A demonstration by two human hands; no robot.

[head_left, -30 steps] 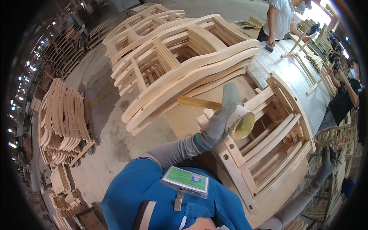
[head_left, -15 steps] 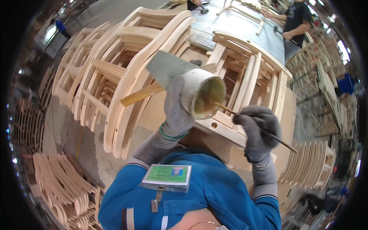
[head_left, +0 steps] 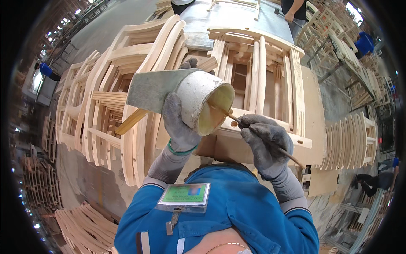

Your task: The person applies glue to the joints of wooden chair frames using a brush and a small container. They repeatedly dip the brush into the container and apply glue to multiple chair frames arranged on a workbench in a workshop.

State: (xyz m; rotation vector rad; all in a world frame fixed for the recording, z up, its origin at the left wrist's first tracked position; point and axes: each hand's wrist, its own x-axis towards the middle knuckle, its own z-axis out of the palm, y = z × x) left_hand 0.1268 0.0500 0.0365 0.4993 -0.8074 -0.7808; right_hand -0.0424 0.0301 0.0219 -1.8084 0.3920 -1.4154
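Right fingers [head_left: 259, 120] partly hide the stick [head_left: 292, 158], tip unclear inside the cup [head_left: 192, 98]

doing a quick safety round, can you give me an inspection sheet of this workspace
Surface: brown board under a pale wooden frame; silvery table beyond.
Job's things: white round container, tilted, mouth facing right, yellowish inside; thin stick, one end at its mouth.
Clutter: stacked wooden frames at left, curved slats at lower left.
Grippers: two gloved hands; left hand grips the container, right hand holds the stick.
Cables: nothing seen near the hands; floor at lower right too fine to tell.
Surroundings: co-worker's hand beside the table; person in blue at upper right.
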